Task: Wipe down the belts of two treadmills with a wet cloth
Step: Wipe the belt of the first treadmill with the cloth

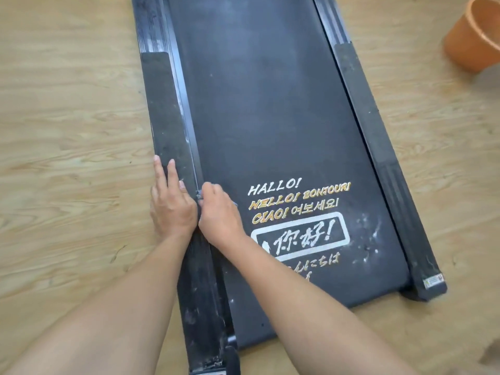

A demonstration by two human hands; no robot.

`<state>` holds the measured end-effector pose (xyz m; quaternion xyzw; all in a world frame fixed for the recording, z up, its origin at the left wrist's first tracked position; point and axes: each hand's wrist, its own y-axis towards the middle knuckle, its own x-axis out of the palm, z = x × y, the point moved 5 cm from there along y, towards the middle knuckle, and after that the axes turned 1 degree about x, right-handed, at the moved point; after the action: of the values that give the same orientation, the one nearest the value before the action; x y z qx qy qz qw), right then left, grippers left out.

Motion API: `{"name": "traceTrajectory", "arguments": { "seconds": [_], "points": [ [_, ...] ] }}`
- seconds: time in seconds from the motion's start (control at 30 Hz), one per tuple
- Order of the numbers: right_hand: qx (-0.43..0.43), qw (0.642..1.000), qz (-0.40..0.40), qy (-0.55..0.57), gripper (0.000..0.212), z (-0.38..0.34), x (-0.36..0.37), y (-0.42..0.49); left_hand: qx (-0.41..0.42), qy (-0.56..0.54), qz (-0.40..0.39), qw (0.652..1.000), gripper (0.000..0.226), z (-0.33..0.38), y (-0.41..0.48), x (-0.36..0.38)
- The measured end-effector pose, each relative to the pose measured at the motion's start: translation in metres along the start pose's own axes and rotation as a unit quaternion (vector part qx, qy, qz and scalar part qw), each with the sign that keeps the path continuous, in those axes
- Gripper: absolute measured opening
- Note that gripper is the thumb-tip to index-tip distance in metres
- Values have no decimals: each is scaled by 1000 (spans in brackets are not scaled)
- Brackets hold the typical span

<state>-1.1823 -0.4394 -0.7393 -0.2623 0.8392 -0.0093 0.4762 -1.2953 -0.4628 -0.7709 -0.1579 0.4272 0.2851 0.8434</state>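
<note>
Treadmill, one in view, lies flat on a pale wood-grain floor [67, 104]. Its belt [270, 117] is a matte black band, dusty and speckled white near the close end, printed with white and gold greetings that read upright from the person's side. Its long axis runs away from the person, with the far end leaning slightly left. Two black side rails flank it, the left rail [165, 117] and the right rail [359, 104], each topped with one gritty rectangular grip strip.

One round orange bucket [470, 36] with smooth walls stands on the floor at the upper right, well apart from the hands.

The left hand [171, 209] lies flat on the left rail, fingers straight. The right hand [219, 212] is clenched at the seam between that rail and the belt, pinching a grey-blue scrap [199, 196] too small to identify.
</note>
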Motion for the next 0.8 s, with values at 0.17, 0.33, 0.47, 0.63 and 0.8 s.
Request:
{"name": "traceTrajectory", "arguments": {
  "seconds": [0.17,0.33,0.47,0.63,0.8],
  "points": [
    [21,998,-21,-55,12,73,-53,-4,11,2,-1,1000,54,-1,-2,2],
    [218,964,128,-86,7,234,-163,-31,9,3,0,1000,54,4,-4,4],
    [336,920,187,-68,4,318,-213,-59,7,9,0,1000,55,8,-3,5],
    [341,915,213,-18,3,264,-172,-61,-4,13,2,1000,55,10,-4,1],
    [115,988,102,4,3,106,-71,-9,-1,20,3,1000,55,11,-2,2]
  ]
}}
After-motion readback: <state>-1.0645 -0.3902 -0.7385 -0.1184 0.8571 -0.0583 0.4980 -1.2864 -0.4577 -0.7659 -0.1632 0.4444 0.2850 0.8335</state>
